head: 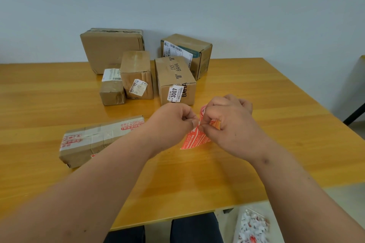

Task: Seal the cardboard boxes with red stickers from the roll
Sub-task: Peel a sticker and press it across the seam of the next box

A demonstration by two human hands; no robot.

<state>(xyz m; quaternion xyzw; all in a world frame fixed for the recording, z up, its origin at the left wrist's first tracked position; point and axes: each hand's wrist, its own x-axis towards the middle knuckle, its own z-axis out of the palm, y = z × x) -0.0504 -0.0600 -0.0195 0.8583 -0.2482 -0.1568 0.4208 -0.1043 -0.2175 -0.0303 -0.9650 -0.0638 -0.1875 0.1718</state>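
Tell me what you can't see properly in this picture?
All in the head view:
- sticker roll: mostly hidden behind the right hand.
- red sticker: print too small to read.
- long box: near end covered by the left forearm.
- bag on the floor: blurred, cut by the bottom edge.
- big back box: partly hidden by smaller boxes.

Yellow wooden table (256, 92) bearing six cardboard boxes (136, 74), the flat box (94, 140) nearest.

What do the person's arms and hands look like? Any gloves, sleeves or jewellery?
Both arms are bare up to the frame's edge, no sleeves showing. The left hand and right hand wear no gloves; no rings, watch or bracelets are visible. Dark trousers show below the table.
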